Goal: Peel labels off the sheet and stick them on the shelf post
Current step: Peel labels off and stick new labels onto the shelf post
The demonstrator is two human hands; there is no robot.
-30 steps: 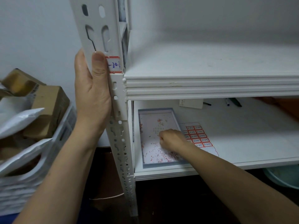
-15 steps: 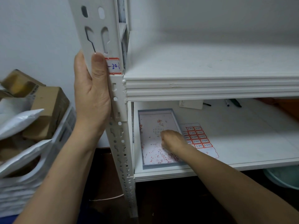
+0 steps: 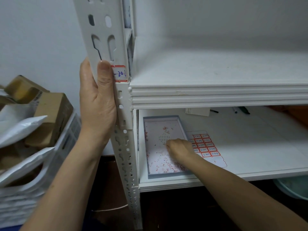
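Label (image 3: 120,73) on the post (image 3: 106,39) now: a small white rectangle with a red border and blue handwriting, "20" readable, stuck on the front face just above where the upper shelf (image 3: 216,72) meets it. Left hand (image 3: 98,100) grips the post, thumb (image 3: 104,72) flat on the front and covering the label's left edge, fingers wrapped out of sight behind the metal. Down on the lower shelf (image 3: 258,147) lies the sheet (image 3: 207,145), white backing with rows of the same red-bordered labels, each with blue writing too small to read; its near end is bare backing. Touching the sheet's left side is a shallow grey-rimmed tray (image 3: 166,176), its white floor littered with tiny red scraps. Right hand (image 3: 180,150) sits over the tray's right side, knuckles up, fingers curled down toward the floor of the tray; whether they pinch anything, can't tell from here. At the back of the shelf, a white card (image 3: 197,112) and pens (image 3: 243,110). Left of the post, a white crate (image 3: 70,135) piled with cardboard boxes (image 3: 51,114) and white bags (image 3: 21,129).
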